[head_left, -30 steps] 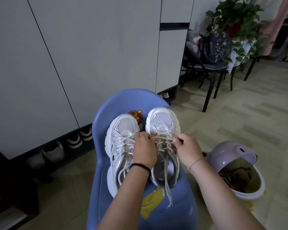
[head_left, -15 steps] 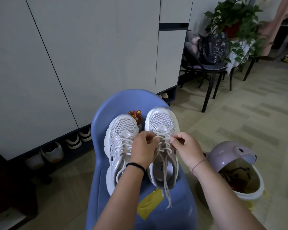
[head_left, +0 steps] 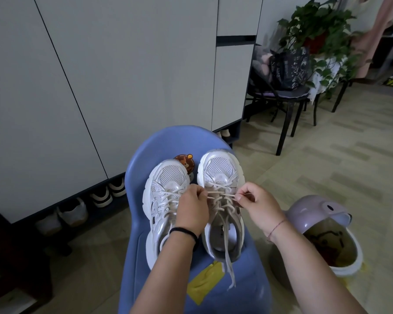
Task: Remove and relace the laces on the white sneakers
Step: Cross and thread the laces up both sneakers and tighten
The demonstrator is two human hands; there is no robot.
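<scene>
Two white sneakers stand side by side on a blue plastic chair (head_left: 145, 155), toes pointing away from me. The left sneaker (head_left: 166, 186) is laced, and my left forearm covers its heel. Over the right sneaker (head_left: 220, 168), my left hand (head_left: 192, 209) pinches the white lace (head_left: 218, 192) at the left eyelets. My right hand (head_left: 256, 205) pinches the same lace at the right eyelets, so it runs taut between them. Loose lace ends hang down past the heel onto the seat.
A yellow tag (head_left: 204, 282) lies on the seat near me. A pink-lidded bin (head_left: 315, 214) stands open on the floor at my right. A white cabinet (head_left: 100, 75) with shoes beneath it fills the left. A black chair (head_left: 284, 98) and a potted plant (head_left: 315, 26) stand behind.
Both hands have shifted slightly up the right sneaker and apart, drawing the lace tighter across the eyelets. The shoes have stayed in place.
</scene>
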